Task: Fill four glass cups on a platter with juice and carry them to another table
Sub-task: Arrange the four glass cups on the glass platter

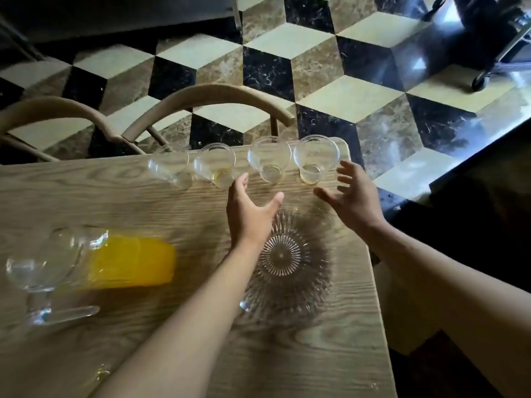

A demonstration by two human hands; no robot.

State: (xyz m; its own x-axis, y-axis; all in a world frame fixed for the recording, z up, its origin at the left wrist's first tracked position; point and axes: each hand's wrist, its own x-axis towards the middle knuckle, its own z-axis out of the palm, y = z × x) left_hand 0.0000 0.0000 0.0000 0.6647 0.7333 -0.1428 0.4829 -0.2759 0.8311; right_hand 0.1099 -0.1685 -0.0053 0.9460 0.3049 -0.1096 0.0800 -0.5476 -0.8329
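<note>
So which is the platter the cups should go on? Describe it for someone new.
On the wooden table, look in front of the row of four glass cups. The platter lies flat between the person's forearms: a clear round glass dish with ribs radiating from its centre, unlike the tall juice pitcher to its left.

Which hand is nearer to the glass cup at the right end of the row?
Right. The right hand, fingers spread, is just beside the rightmost cup. The left hand is farther left, between the two middle cups.

Light: dim overall; daylight glare on the glossy floor [431, 53], upper right of the frame
Shadows: soft, under the forearms on the table [86, 196]
Blur: slight throughout; lower left softest
Distortion: wide-angle bending at edges
</note>
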